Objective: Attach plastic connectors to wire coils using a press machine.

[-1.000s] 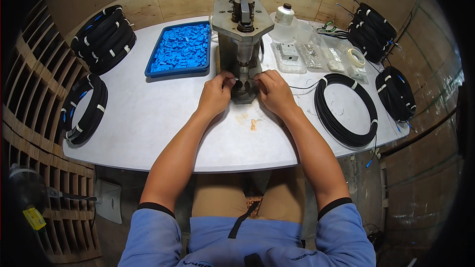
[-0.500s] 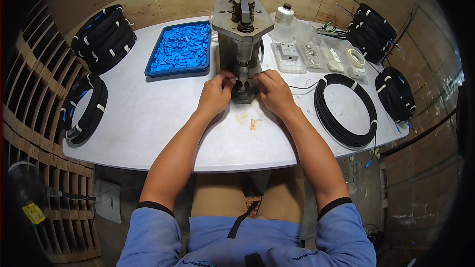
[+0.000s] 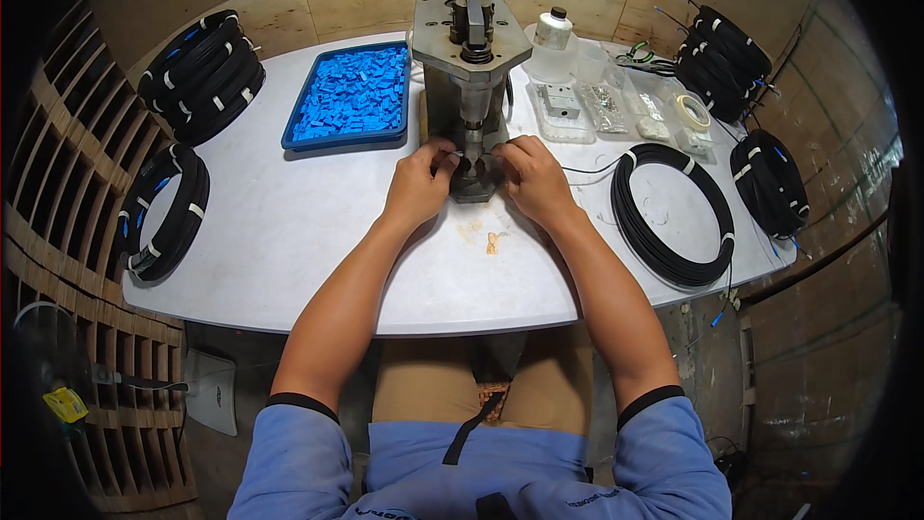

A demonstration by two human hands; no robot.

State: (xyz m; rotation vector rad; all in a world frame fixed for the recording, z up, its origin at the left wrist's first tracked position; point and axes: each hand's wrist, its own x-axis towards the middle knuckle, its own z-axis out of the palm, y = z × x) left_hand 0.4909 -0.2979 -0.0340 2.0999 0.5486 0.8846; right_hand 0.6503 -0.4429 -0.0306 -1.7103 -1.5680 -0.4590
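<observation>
My left hand [image 3: 418, 181] is at the left side of the base of a grey metal bench press [image 3: 468, 87]. Its thumb and forefinger are pinched on a tiny pale piece too small to name. Opposite it, my right hand [image 3: 535, 179] has its fingers closed on the end of a thin black cable [image 3: 589, 170]. That cable runs right to a large black cable coil [image 3: 624, 221] lying on the table. Both sets of fingertips meet the working point under the press ram [image 3: 473, 114], where the cable tip is partly hidden.
Left of the press, a dark blue tray [image 3: 346, 141] holds many small blue pieces. Black cable coils [image 3: 204, 77] stand at the left, and more coils [image 3: 722, 67] at the right. Behind my right hand are a white bottle [image 3: 552, 31], a metal block [image 3: 561, 101] and a tape roll [image 3: 692, 113].
</observation>
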